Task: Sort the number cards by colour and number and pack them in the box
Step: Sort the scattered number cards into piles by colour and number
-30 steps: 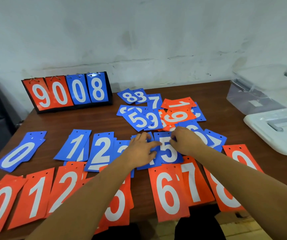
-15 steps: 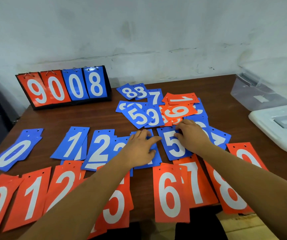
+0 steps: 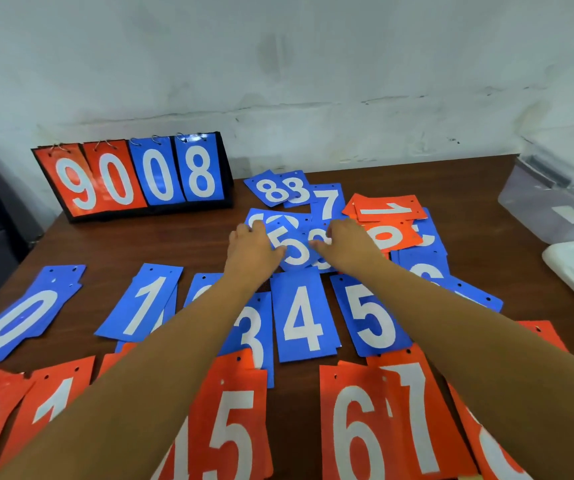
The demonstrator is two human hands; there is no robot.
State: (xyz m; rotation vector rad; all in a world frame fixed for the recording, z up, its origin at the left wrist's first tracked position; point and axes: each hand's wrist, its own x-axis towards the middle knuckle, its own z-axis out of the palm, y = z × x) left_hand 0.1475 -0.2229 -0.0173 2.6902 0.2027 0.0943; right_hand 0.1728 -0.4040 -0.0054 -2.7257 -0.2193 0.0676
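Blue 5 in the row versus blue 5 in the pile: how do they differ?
The row 5 lies untouched beside the blue 4; the pile 5 lies atop loose cards, between the left hand and right hand. The row 5 is nearer the camera; the pile 5 is farther, its left edge under the left thumb. Both are blue with a white 5.

Single head view — forward-down, close over table (image 3: 188, 244).

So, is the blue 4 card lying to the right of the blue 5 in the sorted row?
No, the blue 4 card lies left of the blue 5 card, beside it.
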